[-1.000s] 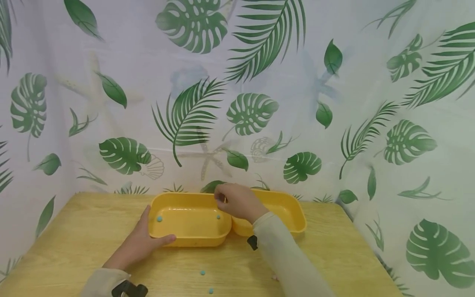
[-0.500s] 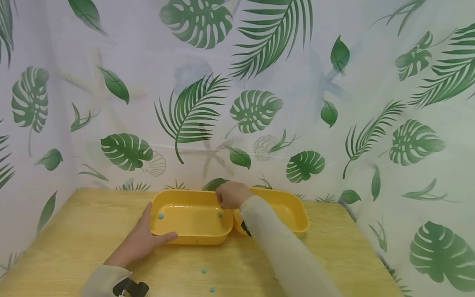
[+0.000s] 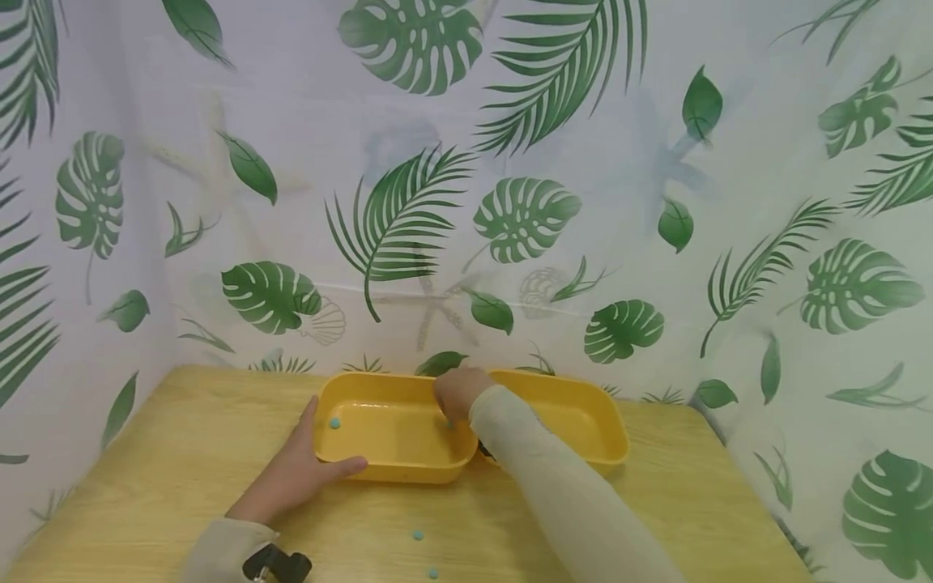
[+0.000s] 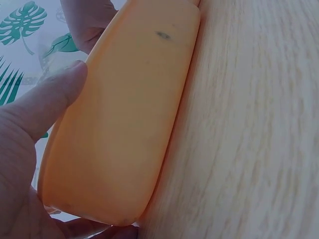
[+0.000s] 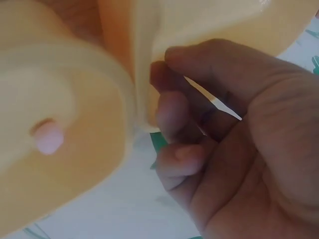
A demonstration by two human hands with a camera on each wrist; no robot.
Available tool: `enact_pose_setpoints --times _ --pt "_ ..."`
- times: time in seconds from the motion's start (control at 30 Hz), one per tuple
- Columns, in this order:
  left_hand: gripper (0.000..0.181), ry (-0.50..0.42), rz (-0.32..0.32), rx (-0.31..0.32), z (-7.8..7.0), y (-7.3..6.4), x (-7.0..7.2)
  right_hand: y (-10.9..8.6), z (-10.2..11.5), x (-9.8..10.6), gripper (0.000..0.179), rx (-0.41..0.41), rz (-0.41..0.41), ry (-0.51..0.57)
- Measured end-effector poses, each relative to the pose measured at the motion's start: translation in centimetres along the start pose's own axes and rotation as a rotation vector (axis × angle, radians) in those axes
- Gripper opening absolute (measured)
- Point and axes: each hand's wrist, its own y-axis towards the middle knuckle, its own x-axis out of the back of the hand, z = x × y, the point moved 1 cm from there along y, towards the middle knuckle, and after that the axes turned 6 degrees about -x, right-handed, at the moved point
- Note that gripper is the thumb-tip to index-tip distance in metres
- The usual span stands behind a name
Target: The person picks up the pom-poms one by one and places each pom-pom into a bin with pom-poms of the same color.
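My left hand (image 3: 302, 457) grips the left end of a yellow plastic tray (image 3: 394, 474), thumb along the front rim and fingers around the end wall. The left wrist view shows the thumb against the wall of that tray (image 4: 119, 124). Over the tray's right end is my right hand (image 3: 459, 393), fingers bent down inside. A small blue ball (image 3: 449, 424) lies right at its fingertips, partly covered. Another blue ball (image 3: 334, 423) lies at the left end. In the right wrist view my right hand (image 5: 234, 114) has curled fingers beside the rim; I cannot tell whether they pinch anything.
A second yellow tray (image 3: 615, 425) stands against the first on the right, partly behind the right sleeve. It has a pink ball (image 5: 49, 137) in it. Two blue pieces (image 3: 418, 535) lie on the wooden table (image 3: 357, 534) in front. Leaf-print cloth (image 3: 408, 340) hangs behind.
My right hand has dipped lower into the left tray's right end, now partly covering the blue ball there. The left hand keeps its hold. The head view has shifted slightly.
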Motion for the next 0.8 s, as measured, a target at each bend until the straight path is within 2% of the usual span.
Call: enact_pose_setpoints --times 0.2,0.4,0.8 --pt "0.137 0.013 -0.004 0.01 -0.1 0.2 0.0 -0.1 0.4 1.2 0.024 -0.032 0.034 -0.077" --pt "0.137 0.018 -0.002 0.009 -0.1 0.2 0.4 0.2 0.9 1.1 0.027 -0.006 0.035 -0.121" --pt "0.136 0.012 -0.006 0.008 0.0 0.2 0.1 0.0 1.0 0.6 0.034 -0.013 0.038 -0.12"
